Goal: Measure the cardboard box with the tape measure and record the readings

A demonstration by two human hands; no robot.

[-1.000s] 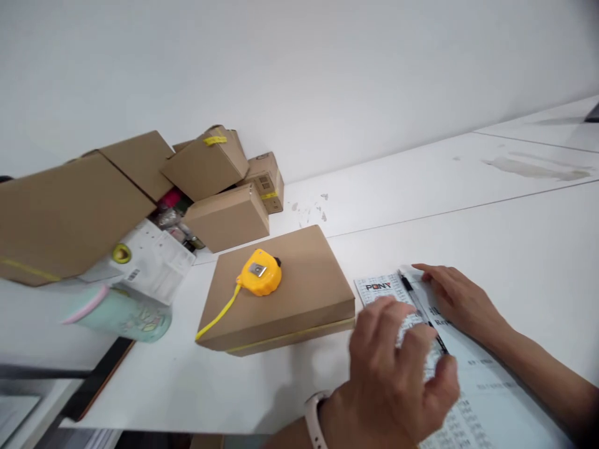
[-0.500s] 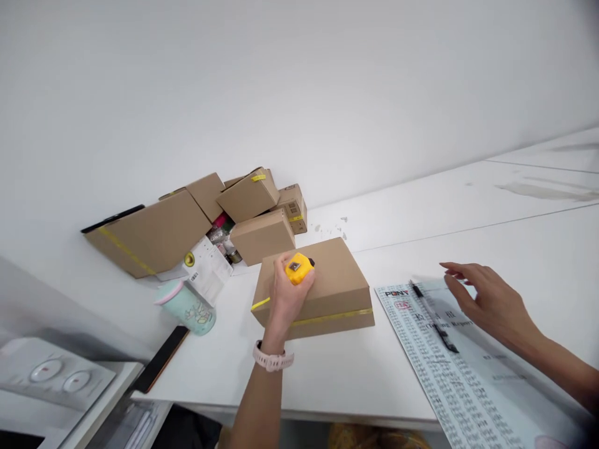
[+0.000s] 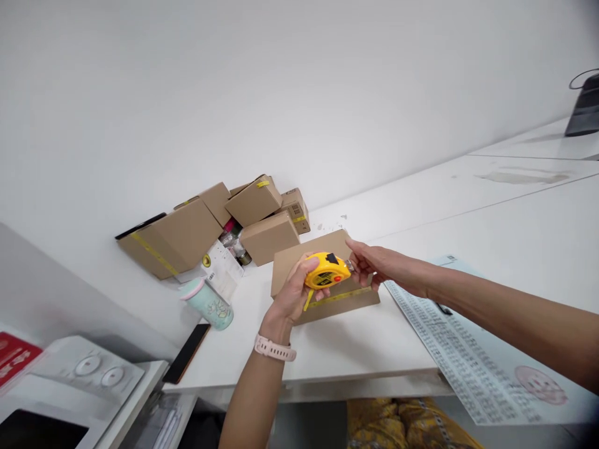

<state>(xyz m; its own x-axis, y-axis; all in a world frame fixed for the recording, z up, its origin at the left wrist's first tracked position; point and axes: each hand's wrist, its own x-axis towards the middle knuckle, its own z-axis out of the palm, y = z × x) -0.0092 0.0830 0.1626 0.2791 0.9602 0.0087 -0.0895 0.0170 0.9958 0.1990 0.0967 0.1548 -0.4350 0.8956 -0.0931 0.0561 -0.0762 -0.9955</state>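
My left hand (image 3: pixel 291 294) is wrapped round a yellow tape measure (image 3: pixel 324 272) with a red button and a black patch on its case. A yellow strap hangs below the case. My right hand (image 3: pixel 374 260) has its fingers closed at the small metal end of the tape, at the case's right side; the fingertips are partly hidden. Beneath both hands lies a closed cardboard box (image 3: pixel 344 309) with a strip of yellow tape along its front side. The hands and the tape measure cover part of its top.
More cardboard boxes (image 3: pixel 270 237) are stacked against the wall, left of centre. A mint tumbler (image 3: pixel 211 305) and a dark flat object (image 3: pixel 188 353) stand nearby on the white table (image 3: pixel 360 355). Pale blue printed sheets (image 3: pixel 486 368) overhang the front edge at right, beneath my right forearm.
My left hand has lifted and turned the tape measure, moving it right. My right hand has come left from above the printed sheets to the tape's metal end. The view has shifted somewhat.
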